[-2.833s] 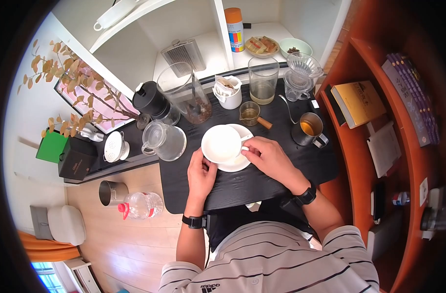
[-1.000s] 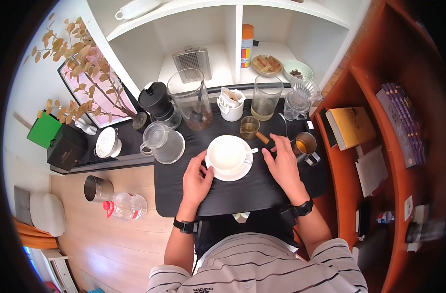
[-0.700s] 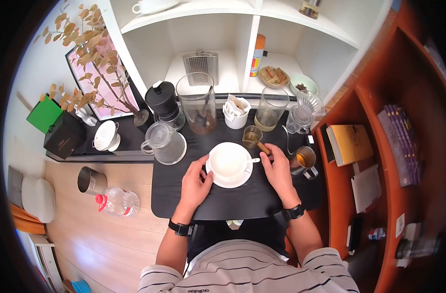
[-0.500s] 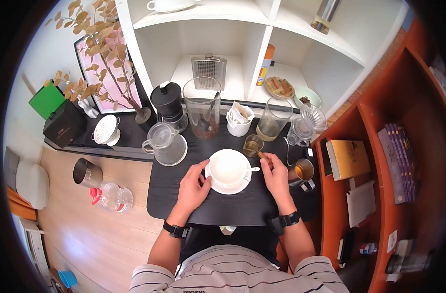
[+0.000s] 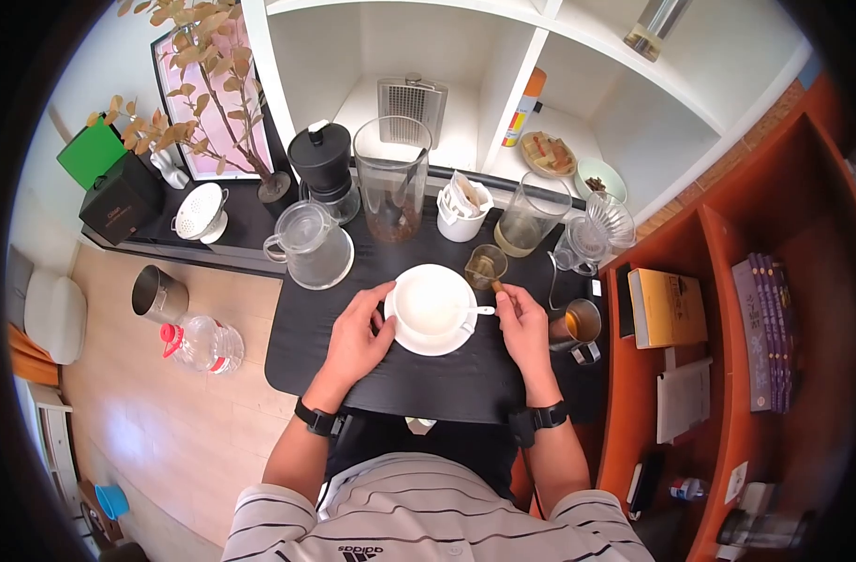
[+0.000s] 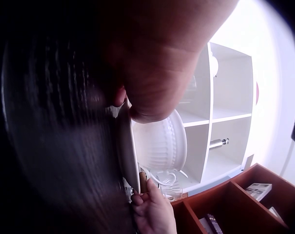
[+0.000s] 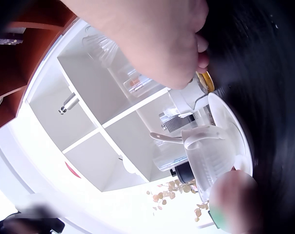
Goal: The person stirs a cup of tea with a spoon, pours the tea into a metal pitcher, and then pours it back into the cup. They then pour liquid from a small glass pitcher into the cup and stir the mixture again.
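A white cup stands on a white saucer near the table's middle, a white spoon leaning out over its right side. At the saucer's left edge, my left hand has its thumb over the rim and its fingers along the outside. My right hand pinches the wooden handle of a small glass pot with a spout, just behind and right of the saucer. The right wrist view shows that hand's fingers curled at the handle, partly hiding it.
Behind the cup stand a glass jug, a black grinder, tall glass vessels, a white mug and a ribbed glass dripper. A metal cup is right of my right hand. White shelves rise beyond the black table.
My right hand has let go of the cup's handle area, moved right and taken the glass pot's wooden handle. My left hand stays at the saucer. The head view has shifted.
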`<action>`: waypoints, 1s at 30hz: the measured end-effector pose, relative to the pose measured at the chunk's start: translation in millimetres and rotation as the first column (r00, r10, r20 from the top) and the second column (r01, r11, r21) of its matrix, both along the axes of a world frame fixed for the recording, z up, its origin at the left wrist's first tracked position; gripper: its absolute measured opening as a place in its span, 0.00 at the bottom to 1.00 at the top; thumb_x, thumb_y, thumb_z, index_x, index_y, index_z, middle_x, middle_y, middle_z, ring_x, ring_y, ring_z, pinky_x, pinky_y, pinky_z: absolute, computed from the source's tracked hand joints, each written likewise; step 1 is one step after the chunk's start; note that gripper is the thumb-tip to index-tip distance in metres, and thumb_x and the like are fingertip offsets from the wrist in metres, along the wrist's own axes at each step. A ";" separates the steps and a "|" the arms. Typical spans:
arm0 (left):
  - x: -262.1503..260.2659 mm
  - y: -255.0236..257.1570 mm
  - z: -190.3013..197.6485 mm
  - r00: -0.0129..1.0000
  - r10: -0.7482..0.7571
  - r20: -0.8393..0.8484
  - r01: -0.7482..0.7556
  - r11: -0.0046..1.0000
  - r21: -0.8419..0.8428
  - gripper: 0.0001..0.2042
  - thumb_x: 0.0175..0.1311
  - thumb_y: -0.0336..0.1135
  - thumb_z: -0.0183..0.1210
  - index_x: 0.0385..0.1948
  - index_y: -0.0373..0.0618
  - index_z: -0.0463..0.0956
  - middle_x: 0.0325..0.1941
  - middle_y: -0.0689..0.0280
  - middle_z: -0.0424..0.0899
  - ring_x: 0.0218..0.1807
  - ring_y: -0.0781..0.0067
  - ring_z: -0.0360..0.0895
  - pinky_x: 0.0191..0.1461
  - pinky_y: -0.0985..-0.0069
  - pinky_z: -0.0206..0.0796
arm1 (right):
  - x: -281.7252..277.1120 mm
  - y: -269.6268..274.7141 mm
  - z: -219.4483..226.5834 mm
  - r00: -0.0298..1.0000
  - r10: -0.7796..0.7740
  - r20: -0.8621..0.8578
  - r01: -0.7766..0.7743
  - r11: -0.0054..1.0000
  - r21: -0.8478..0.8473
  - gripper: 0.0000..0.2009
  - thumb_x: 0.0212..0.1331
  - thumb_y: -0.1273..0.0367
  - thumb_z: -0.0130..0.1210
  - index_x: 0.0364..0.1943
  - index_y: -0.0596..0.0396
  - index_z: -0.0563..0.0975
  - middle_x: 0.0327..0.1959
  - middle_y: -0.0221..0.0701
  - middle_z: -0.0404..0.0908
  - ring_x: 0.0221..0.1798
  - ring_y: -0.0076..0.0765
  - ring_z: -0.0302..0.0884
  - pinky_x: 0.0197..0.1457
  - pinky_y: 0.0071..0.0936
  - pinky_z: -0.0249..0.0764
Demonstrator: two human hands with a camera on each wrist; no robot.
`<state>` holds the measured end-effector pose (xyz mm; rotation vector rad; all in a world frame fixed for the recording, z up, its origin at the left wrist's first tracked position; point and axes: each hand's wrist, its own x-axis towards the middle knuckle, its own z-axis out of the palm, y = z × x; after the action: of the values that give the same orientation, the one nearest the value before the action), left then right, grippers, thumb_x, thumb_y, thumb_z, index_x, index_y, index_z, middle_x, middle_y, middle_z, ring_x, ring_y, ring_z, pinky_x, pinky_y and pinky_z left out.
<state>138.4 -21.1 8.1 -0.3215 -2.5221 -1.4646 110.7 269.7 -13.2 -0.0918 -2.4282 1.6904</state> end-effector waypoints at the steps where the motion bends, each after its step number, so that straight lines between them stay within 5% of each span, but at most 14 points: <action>1: 0.3 0.0 0.1 1.000 0.001 0.008 -0.001 1.000 0.002 0.25 0.65 0.25 0.66 0.66 0.45 0.78 0.44 0.61 0.83 0.31 0.70 0.78 0.37 0.71 0.74 | -0.2 0.1 -0.5 1.000 0.021 0.015 -0.021 1.000 0.009 0.15 0.78 0.64 0.59 0.54 0.64 0.84 0.28 0.26 0.84 0.30 0.17 0.77 0.36 0.22 0.75; 13: 0.9 -1.4 -2.0 1.000 0.007 0.011 -0.007 1.000 0.020 0.26 0.64 0.24 0.66 0.66 0.46 0.78 0.46 0.60 0.84 0.30 0.70 0.79 0.37 0.71 0.75 | 5.5 1.3 19.4 0.916 0.206 0.345 -0.050 0.911 -0.410 0.16 0.82 0.60 0.53 0.51 0.61 0.83 0.26 0.21 0.76 0.23 0.14 0.67 0.26 0.17 0.61; 30: 3.3 -3.7 1.2 0.999 0.009 0.044 -0.011 0.999 0.047 0.27 0.63 0.25 0.66 0.67 0.47 0.78 0.45 0.62 0.83 0.32 0.67 0.80 0.40 0.68 0.76 | 15.3 -1.8 20.1 0.921 0.180 0.345 0.002 0.884 -0.467 0.16 0.83 0.62 0.51 0.52 0.61 0.82 0.26 0.20 0.75 0.24 0.14 0.65 0.25 0.16 0.58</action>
<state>141.7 -24.8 9.3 -0.2713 -2.5141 -1.5407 126.0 268.0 6.9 -0.4123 -2.2314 2.4674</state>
